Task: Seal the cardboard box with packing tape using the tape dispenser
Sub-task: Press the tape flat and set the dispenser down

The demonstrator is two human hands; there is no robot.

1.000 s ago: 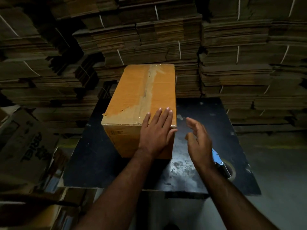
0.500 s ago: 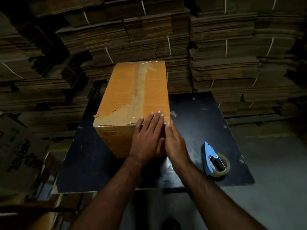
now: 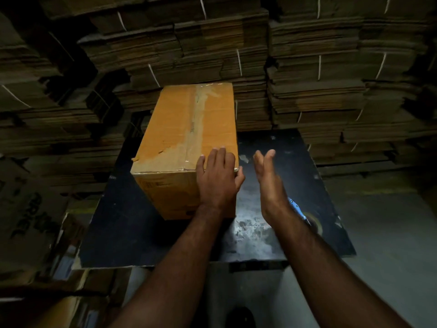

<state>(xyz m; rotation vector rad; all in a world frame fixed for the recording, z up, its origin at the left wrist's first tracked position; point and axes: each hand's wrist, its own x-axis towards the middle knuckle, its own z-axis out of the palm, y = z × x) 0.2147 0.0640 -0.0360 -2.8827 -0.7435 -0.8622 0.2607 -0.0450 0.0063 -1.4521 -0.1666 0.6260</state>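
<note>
Cardboard box (image 3: 186, 129): orange-brown, with a paler glossy tape strip (image 3: 197, 121) down the top. Tape dispenser (image 3: 298, 209): blue. Tabletop (image 3: 132, 228): black, scuffed grey-white near centre. Stacked flat cartons (image 3: 307, 67) behind: dull brown, bound with white straps.

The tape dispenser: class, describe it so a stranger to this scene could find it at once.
Start at the dark table in front of the stacked cardboard. Go to its right side, behind the right hand. The tape dispenser lies there, half hidden by the wrist: the only bright blue thing, holding a tape roll.
</note>
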